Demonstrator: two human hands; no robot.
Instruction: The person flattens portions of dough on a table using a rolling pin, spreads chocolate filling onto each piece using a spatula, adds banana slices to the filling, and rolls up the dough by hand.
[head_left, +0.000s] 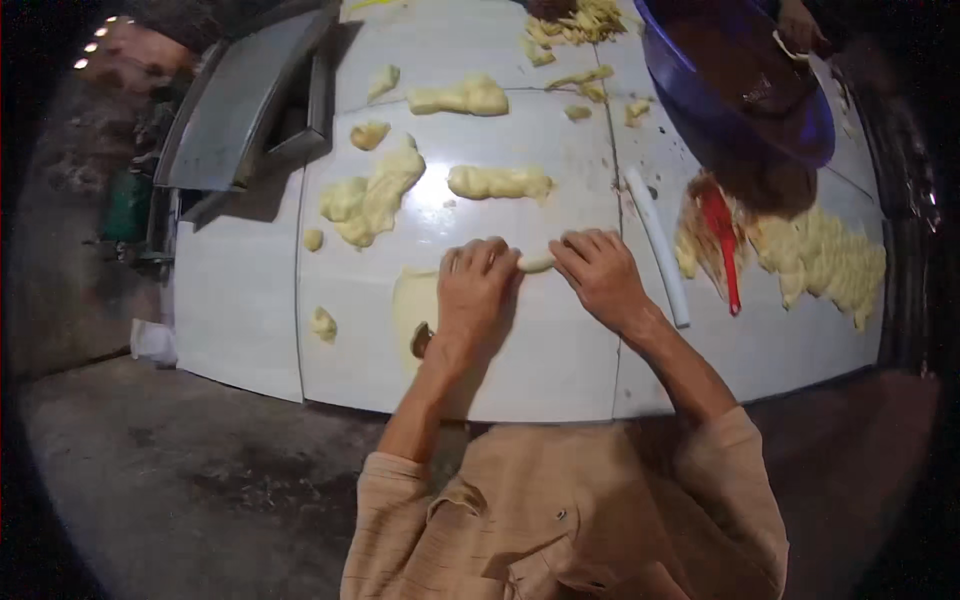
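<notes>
My left hand (480, 285) and my right hand (598, 268) rest on a small pale dough roll (535, 262) between them, both with curled fingers on its ends. Beside and partly under my left hand and forearm lies a flattened dough sheet (412, 298) with a dark brown dab (421, 341) on it, partly hidden. Above my hands is an elongated dough lump (498, 182). A white rod (656, 245) lies right of my right hand, with a red spatula (720, 235) beside it on a brown smear.
A large blue tub (820, 140) of brown stuff is at back right, near another person's hand (798, 28). A sloped metal box (240, 110) sits at left on the tiled table (240, 300). Several dough lumps (380, 190) and a spread dough mass (820, 260) lie around.
</notes>
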